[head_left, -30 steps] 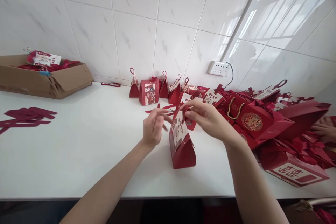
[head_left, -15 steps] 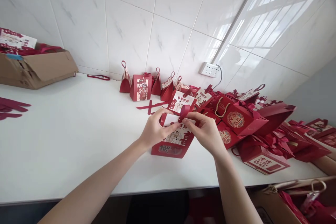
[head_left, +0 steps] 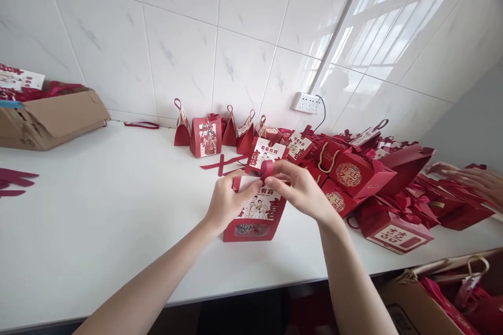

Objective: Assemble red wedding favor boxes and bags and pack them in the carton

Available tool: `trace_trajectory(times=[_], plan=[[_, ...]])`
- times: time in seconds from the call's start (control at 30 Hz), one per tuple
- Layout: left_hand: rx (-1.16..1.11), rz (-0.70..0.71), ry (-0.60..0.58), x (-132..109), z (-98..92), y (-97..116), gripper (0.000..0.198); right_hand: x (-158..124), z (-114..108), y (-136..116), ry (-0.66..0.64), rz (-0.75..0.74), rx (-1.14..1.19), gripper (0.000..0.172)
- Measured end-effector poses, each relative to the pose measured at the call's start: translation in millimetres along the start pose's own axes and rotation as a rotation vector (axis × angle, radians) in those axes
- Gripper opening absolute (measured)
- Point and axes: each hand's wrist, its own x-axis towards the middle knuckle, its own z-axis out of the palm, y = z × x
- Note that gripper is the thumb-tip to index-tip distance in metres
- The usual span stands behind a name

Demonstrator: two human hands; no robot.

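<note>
A red gift box (head_left: 253,231) stands on the white table in front of me, with a white printed card on its face and a small clear window low down. My left hand (head_left: 229,198) is closed on the top left of the box, its thumb over the card near the ribbon. From the right, my right hand (head_left: 301,188) pinches the base of a dark red ribbon loop (head_left: 266,168) at the top of the box. The fingers partly hide the knot area. Just behind stands a similar red box with a white card (head_left: 268,152).
Several small red boxes (head_left: 206,138) line the wall. Loose ribbon (head_left: 221,165) lies before them. Red gift boxes (head_left: 349,174) pile up at right, where another person's hand (head_left: 481,180) reaches in. A cardboard box (head_left: 65,118) sits far left; another (head_left: 406,293) stands below the table edge.
My hands stay at the top of the box, and the ribbon loop stands a little differently between my fingers. Another person's hands have come up over the boxes at right. The view has shifted slightly.
</note>
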Motion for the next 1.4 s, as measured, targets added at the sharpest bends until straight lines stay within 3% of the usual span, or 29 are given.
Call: trace_trajectory(times=[0.07,0.2,0.37,0.47,0.53,0.63,0.73,0.83,0.97,1.07,1.17,1.27,1.33,1.4], plan=[[0.017,-0.023,-0.011,0,-1.2,-1,0.020,8,-5,-12,0.027,-0.060,-0.004,0.030],[-0.016,-0.024,-0.030,-1,-2.4,0,0.025,21,-6,-28,0.111,-0.102,-0.137,0.014],[-0.034,0.037,-0.078,1,-4.3,3,0.017,22,2,-30,0.254,-0.081,-0.144,0.010],[-0.053,0.008,-0.112,6,-10.0,0,0.019,17,-2,-31,0.204,-0.105,-0.086,0.011],[-0.097,-0.045,-0.179,8,-14.2,-2,0.025,10,-9,-30,0.111,-0.099,0.036,0.023],[-0.258,-0.144,-0.215,5,-11.9,-3,0.041,-9,-16,-22,0.145,-0.019,0.230,0.041],[-0.474,-0.216,-0.203,-7,9.3,-3,0.053,-39,-8,-12,0.195,0.047,0.287,0.040],[-0.587,-0.183,-0.274,-21,40.9,-5,0.067,-72,13,-10,0.088,0.053,0.554,0.051],[-0.726,-0.109,-0.265,-27,66.3,1,0.078,-119,34,-20,0.211,0.288,0.688,0.075],[-0.773,-0.009,-0.238,-23,66.7,13,0.075,-154,41,-27,0.109,0.472,0.885,0.060],[-0.639,0.082,-0.325,-22,61.0,26,0.079,-181,41,-30,0.037,0.491,1.051,0.047],[-0.436,-0.082,-0.405,-23,54.8,37,0.068,-195,33,-32,0.147,0.455,0.994,0.044],[-0.448,-0.225,-0.405,-22,49.9,43,0.063,-200,26,-32,0.266,0.435,0.914,0.044],[-0.524,-0.297,-0.404,-19,44.0,51,0.071,-202,21,-32,0.370,0.446,0.799,0.042]])
